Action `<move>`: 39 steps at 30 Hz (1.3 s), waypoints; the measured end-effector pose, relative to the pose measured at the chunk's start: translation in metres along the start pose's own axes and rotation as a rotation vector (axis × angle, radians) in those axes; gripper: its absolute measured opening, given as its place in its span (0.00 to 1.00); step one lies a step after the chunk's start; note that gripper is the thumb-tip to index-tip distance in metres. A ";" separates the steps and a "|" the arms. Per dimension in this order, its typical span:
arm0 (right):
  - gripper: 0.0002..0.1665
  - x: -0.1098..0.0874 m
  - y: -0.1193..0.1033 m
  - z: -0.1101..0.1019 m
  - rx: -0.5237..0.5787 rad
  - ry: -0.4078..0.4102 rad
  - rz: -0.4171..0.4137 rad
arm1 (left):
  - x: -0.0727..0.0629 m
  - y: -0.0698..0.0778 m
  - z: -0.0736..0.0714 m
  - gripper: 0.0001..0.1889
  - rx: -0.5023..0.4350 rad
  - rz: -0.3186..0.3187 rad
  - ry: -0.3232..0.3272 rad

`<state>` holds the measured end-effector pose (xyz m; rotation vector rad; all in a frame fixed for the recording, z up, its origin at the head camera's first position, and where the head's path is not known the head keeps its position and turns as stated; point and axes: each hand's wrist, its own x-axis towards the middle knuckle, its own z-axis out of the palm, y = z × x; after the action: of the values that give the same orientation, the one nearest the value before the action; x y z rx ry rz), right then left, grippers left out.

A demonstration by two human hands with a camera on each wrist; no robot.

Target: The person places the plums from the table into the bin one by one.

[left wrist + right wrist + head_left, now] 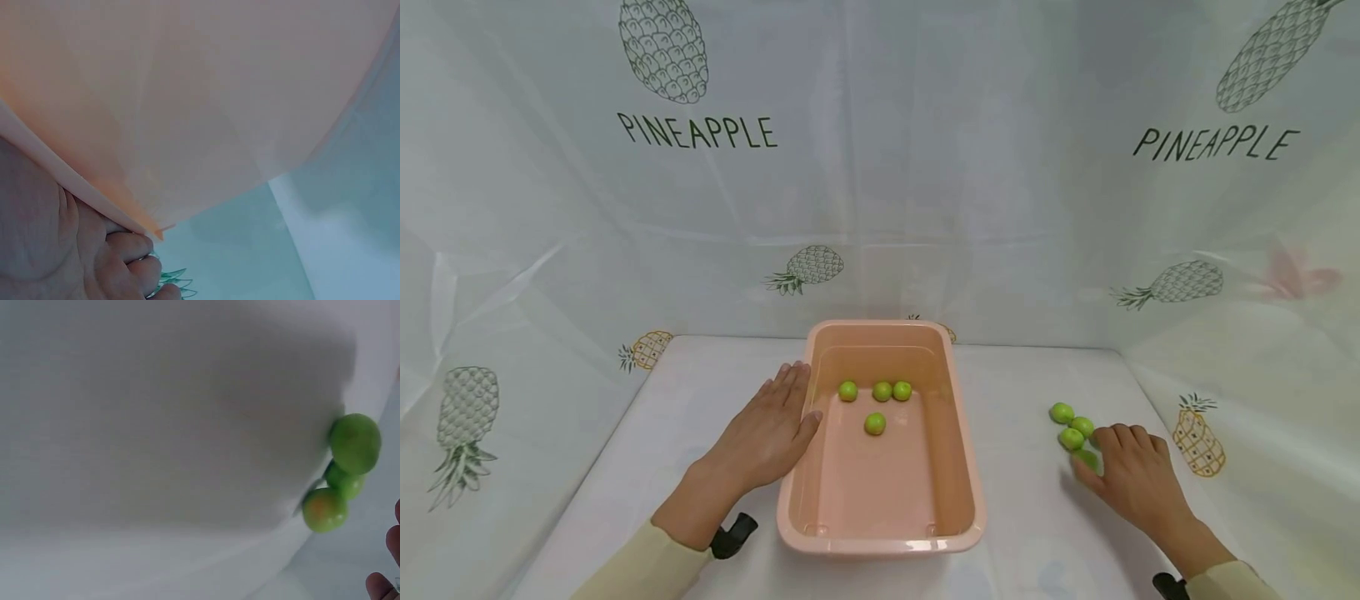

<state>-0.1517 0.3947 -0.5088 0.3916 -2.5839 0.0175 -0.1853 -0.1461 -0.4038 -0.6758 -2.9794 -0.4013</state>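
A pink plastic basin (880, 546) stands in the middle of the table with several small round green fruits (875, 424) on its floor. My left hand (758, 437) rests along the basin's left rim, fingers extended and thumb over the edge. The left wrist view shows the palm (37, 231) against the outside of the rim. To the right, my right hand (1131, 479) reaches over a cluster of green fruits (1071, 439), its thumb beside the nearest fruit (1086, 459). In the right wrist view, fingertips (379, 585) show apart from the fruits (355, 444).
A white cloth (1022, 517) covers the table. Behind and at both sides hangs a pale sheet (962, 183) printed with pineapples, close behind the basin's far end. Black straps (733, 536) sit at the wrists.
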 end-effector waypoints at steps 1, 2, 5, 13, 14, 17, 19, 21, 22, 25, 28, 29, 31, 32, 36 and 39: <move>0.31 -0.003 0.001 0.001 -0.007 -0.009 0.003 | 0.000 0.000 0.000 0.37 0.001 0.003 0.003; 0.31 -0.005 0.002 0.003 -0.016 -0.015 0.000 | 0.000 0.000 0.000 0.37 0.001 0.003 0.005; 0.34 -0.009 0.006 0.006 -0.039 -0.031 -0.010 | 0.000 -0.001 0.000 0.37 0.001 0.001 0.007; 0.33 -0.013 0.008 0.012 -0.067 -0.077 -0.030 | 0.001 -0.001 0.000 0.37 -0.004 -0.006 -0.008; 0.33 -0.014 0.007 0.013 -0.071 -0.083 -0.033 | 0.001 -0.001 0.000 0.37 -0.004 -0.007 -0.009; 0.31 -0.015 0.005 0.014 -0.077 -0.099 -0.031 | 0.001 -0.001 0.000 0.37 -0.003 -0.008 -0.008; 0.31 -0.015 0.005 0.015 -0.081 -0.106 -0.025 | 0.001 -0.001 -0.001 0.37 -0.003 -0.008 -0.008; 0.30 -0.017 0.005 0.017 -0.083 -0.105 -0.025 | 0.000 0.000 -0.001 0.37 -0.004 -0.008 -0.011; 0.29 -0.017 0.005 0.018 -0.081 -0.100 -0.027 | 0.000 0.000 -0.002 0.37 -0.005 -0.008 -0.012; 0.28 -0.018 0.005 0.021 -0.073 -0.073 -0.049 | 0.000 0.001 -0.002 0.37 -0.005 -0.008 -0.013; 0.30 -0.018 0.004 0.024 -0.061 -0.048 -0.066 | 0.000 0.001 -0.002 0.37 -0.006 -0.009 -0.013; 0.31 -0.018 0.003 0.024 -0.058 -0.044 -0.068 | 0.000 0.001 -0.002 0.37 -0.007 -0.011 -0.014; 0.31 -0.016 0.002 0.025 -0.053 -0.039 -0.069 | 0.000 0.001 -0.002 0.37 -0.008 -0.013 -0.016; 0.31 -0.015 0.001 0.025 -0.053 -0.035 -0.070 | 0.000 0.001 -0.002 0.37 -0.009 -0.014 -0.017; 0.29 -0.011 -0.001 0.025 -0.037 -0.009 -0.076 | 0.000 0.001 -0.001 0.37 -0.005 -0.014 -0.020; 0.29 -0.006 -0.004 0.026 -0.018 0.017 -0.085 | 0.000 0.002 -0.001 0.37 0.002 -0.012 -0.019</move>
<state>-0.1583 0.3906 -0.5341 0.4925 -2.5468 -0.0321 -0.1850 -0.1449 -0.4021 -0.6658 -3.0021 -0.3956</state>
